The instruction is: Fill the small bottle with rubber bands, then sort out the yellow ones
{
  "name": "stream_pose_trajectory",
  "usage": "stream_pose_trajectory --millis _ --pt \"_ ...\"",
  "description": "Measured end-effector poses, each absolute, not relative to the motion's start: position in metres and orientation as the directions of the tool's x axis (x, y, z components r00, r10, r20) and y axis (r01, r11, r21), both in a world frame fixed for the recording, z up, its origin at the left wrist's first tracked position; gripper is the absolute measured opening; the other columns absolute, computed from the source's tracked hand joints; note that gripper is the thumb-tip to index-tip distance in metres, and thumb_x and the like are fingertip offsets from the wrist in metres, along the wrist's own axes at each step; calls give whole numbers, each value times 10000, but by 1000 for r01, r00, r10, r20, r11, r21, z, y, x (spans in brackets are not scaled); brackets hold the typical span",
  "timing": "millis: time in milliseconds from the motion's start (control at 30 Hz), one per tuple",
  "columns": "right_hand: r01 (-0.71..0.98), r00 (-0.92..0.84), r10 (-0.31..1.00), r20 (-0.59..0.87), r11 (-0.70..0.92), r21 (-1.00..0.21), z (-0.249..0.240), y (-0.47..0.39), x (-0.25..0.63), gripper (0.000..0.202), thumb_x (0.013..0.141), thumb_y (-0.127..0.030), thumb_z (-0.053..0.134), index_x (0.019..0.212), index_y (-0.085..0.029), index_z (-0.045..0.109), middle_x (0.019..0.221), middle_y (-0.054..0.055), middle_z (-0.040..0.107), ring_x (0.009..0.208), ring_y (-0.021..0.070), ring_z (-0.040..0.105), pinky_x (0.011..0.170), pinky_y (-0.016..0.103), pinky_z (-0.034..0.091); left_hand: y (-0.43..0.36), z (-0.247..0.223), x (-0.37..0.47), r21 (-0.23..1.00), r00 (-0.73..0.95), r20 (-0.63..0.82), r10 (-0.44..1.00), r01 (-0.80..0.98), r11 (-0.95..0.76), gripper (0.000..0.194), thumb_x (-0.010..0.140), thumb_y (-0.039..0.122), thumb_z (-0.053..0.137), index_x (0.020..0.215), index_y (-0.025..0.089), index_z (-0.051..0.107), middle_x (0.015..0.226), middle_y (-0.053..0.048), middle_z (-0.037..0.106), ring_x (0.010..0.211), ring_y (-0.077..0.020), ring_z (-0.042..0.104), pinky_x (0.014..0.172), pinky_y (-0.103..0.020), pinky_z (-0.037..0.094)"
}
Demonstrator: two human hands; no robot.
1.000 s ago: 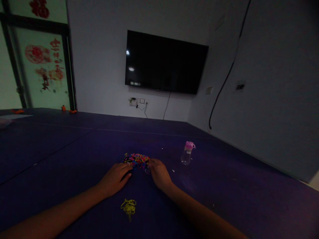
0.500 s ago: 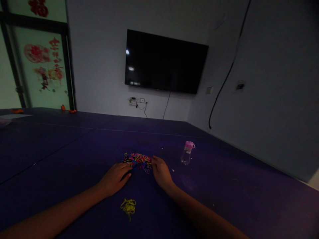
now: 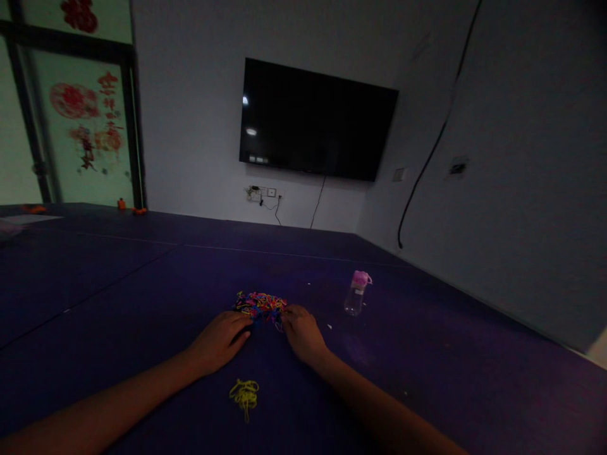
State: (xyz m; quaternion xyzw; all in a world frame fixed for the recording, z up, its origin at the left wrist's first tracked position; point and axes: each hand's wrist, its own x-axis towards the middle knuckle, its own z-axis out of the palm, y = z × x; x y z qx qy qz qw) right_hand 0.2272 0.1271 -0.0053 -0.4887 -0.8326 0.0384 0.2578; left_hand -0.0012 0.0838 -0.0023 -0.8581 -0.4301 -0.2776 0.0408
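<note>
A pile of many-coloured rubber bands [image 3: 262, 303] lies on the purple surface [image 3: 190, 411] in front of me. At its near left edge rests my left hand [image 3: 222, 336], fingers stretched out and thumb apart, open. My right hand [image 3: 302, 332] touches the pile's right side with its fingers bent inward; whether a band is between the fingertips is too small to make out. Closer to me, between my forearms, is a small separate heap of yellow rubber bands [image 3: 245, 397].
A clear bottle with a pink lid [image 3: 355, 294] stands to the right of the pile. Small white scraps [image 3: 329, 327] lie near it. A black cable [image 3: 422, 170] hangs down the right wall. Orange objects [image 3: 139, 211] sit by the door, and a television [image 3: 317, 120] hangs ahead.
My right hand has shifted slightly toward me and left, its fingers bending in at the pile's edge. My left hand stays nearly where it was. The view has tilted a little.
</note>
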Motion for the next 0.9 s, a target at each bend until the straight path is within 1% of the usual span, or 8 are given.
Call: stream_pose_trajectory --millis 100,333,500,633,767,833,900 --pt "782 -382 827 413 527 -334 -5 127 227 279 922 -191 415 977 -183 689 1097 100 652 1086 220 558 941 344 401 86 -5 -3 151 485 533 694 752 -641 264 907 266 441 1088 208 625 1104 -69 677 1027 -221 609 915 -401 468" --pt "727 -315 821 477 531 -435 -4 127 226 334 917 -167 376 1019 -161 694 1101 114 659 1074 217 581 937 351 429 84 -2 -3 122 500 539 678 750 -650 245 900 243 442 1060 197 622 1070 -69 683 1005 -217 617 891 -386 481" --pt "691 -330 793 512 573 -441 0 124 226 337 912 -157 378 996 -160 704 1074 112 674 1038 216 602 938 350 435 82 0 -1 113 501 547 671 750 -652 239 905 244 436 1046 192 623 1046 -74 683 982 -215 625 879 -377 488" --pt "667 -339 778 529 595 -448 0 123 226 324 902 -143 394 999 -159 703 1082 109 675 1047 212 602 935 342 442 82 0 -1 112 500 551 668 749 -653 231 899 238 440 1040 198 619 1042 -69 682 981 -214 623 878 -377 488" --pt "651 -328 772 544 602 -462 0 124 227 315 896 -145 404 965 -157 711 1071 111 681 1019 214 616 919 340 453 83 -1 -2 121 504 532 680 750 -650 231 893 235 450 1046 187 617 1055 -79 680 990 -223 619 873 -388 487" --pt "624 -291 775 562 598 -502 0 125 228 305 897 -167 416 929 -165 719 1048 102 690 990 210 628 904 333 462 84 -1 -2 127 505 523 687 751 -648 232 890 230 453 1049 185 616 1062 -82 679 998 -227 617 877 -397 483" --pt "590 -207 789 578 572 -569 -1 127 230 302 894 -187 423 896 -171 725 1004 93 703 948 203 643 877 323 477 84 -1 -2 130 506 519 689 750 -649 228 890 225 451 1042 184 617 1049 -83 682 987 -226 621 874 -397 483"
